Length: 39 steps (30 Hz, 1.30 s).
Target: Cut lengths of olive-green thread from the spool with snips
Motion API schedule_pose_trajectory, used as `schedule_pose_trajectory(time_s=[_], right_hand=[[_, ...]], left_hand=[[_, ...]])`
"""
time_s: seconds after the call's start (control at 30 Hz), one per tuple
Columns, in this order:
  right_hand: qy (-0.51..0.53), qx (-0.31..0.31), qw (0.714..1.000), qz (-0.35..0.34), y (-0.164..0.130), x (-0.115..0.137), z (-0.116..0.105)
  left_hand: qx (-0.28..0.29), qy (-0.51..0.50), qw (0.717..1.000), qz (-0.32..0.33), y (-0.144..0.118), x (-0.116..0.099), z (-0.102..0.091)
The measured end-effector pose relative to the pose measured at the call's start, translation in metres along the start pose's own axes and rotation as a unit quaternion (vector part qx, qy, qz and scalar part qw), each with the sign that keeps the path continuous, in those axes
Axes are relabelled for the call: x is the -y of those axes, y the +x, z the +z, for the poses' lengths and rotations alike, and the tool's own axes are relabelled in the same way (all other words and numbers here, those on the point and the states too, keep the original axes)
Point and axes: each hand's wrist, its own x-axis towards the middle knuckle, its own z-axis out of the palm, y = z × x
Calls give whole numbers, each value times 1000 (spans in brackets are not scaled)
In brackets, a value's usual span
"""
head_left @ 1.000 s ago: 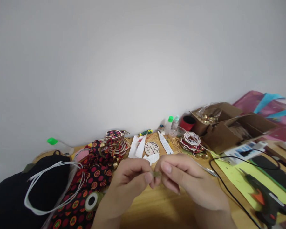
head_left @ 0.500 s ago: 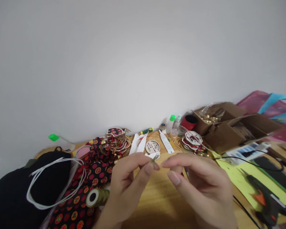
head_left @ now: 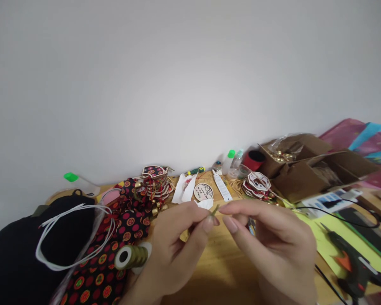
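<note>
My left hand (head_left: 186,243) is closed in a pinch, thumb against index finger, at the middle of the table. A short bit of olive-green thread (head_left: 214,211) sticks up from between those fingertips. Opposite it, my right hand (head_left: 269,241) has its thumb and index finger curved and a little apart, the index tip close by the thread's end. Whether it touches the thread I cannot tell. Left of my left wrist lies a spool of olive-green thread (head_left: 136,256). Small scissors or a similar metal tool (head_left: 251,226) are partly hidden behind my right fingers.
A round printed wooden disc (head_left: 203,192), a white tube (head_left: 222,186) and stacked ornaments (head_left: 257,184) lie along the back. Open cardboard boxes (head_left: 301,182) and a glue gun (head_left: 352,258) are at right. Patterned cloth (head_left: 114,254) and coiled white cord (head_left: 51,267) lie left.
Both hands have shifted slightly to the right. The bit of green thread now stands more upright and shows more clearly between the fingertips. The view has tilted a little.
</note>
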Motion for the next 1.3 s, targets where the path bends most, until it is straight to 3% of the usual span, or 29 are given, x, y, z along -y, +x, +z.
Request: schedule_pose_trajectory(time_s=[0.47,1.3], right_hand=[[-20,-7,999,41,-1,-1,4],[35,63,995,71,0,-4,0]], left_hand=[[26,11,1000,8,0,1,1],[51,-5,998,36,1,2,2]])
